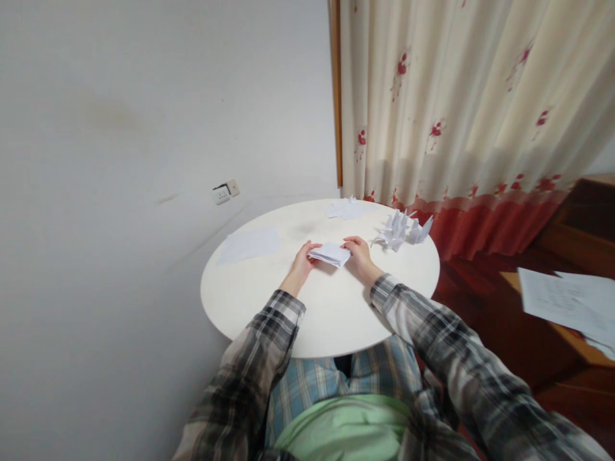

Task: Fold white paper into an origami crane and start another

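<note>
Between my two hands is a folded sheet of white paper (330,253), with several layers showing along its near edge. My left hand (304,262) grips its left end, thumb on top and fingers curled beneath. At the other end, my right hand (359,253) pinches the right edge. The paper is held just over the middle of the round white table (336,320). To the right of my right hand stands a cluster of folded white paper figures (396,230) with pointed tips.
Flat white sheets (252,244) lie at the table's left. More paper pieces (348,208) rest near the far edge. A wall with a socket (221,194) borders the left side, and a flowered curtain (461,128) hangs behind. Printed papers (567,301) lie on wooden furniture at right.
</note>
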Motion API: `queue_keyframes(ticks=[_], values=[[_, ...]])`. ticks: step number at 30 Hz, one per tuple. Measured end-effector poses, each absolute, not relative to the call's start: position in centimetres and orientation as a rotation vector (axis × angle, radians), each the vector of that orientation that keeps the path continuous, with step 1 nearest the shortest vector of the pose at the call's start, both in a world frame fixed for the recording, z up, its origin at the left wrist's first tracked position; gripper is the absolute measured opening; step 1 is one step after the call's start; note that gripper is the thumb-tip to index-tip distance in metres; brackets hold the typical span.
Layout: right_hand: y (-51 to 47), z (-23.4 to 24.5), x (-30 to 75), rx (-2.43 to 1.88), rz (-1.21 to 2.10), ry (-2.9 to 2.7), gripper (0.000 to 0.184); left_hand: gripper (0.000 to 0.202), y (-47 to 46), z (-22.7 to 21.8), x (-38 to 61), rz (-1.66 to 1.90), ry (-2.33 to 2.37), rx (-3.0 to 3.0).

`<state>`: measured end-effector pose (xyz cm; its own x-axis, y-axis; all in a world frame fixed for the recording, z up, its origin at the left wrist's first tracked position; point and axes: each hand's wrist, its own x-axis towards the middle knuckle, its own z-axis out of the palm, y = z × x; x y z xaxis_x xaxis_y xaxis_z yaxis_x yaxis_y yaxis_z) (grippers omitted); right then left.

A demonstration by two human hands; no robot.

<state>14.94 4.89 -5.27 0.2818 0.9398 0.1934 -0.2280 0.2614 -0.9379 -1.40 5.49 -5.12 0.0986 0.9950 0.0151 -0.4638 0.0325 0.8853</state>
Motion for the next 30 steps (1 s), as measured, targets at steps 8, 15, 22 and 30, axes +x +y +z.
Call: queue_keyframes(ticks=[8, 15, 22, 30], values=[[4.91, -5.33, 15.09, -0.991, 0.953, -0.927, 0.018, 0.013, 5.23, -4.83, -0.88, 1.297, 0.881, 0.952], [5.09, -5.41, 15.01, -0.989, 0.925, -0.905, 0.017, 0.013, 5.13, -5.03, -0.99, 1.322, 0.859, 0.981], [5.31, -5.56, 15.08, -1.004, 0.878, -0.841, 0.017, 0.01, 4.89, -4.65, -0.98, 1.302, 0.857, 0.948], [5.38, -5.64, 15.05, -1.012, 0.876, -0.832, 0.017, 0.012, 5.15, -5.12, -1.2, 1.303, 0.849, 0.956]])
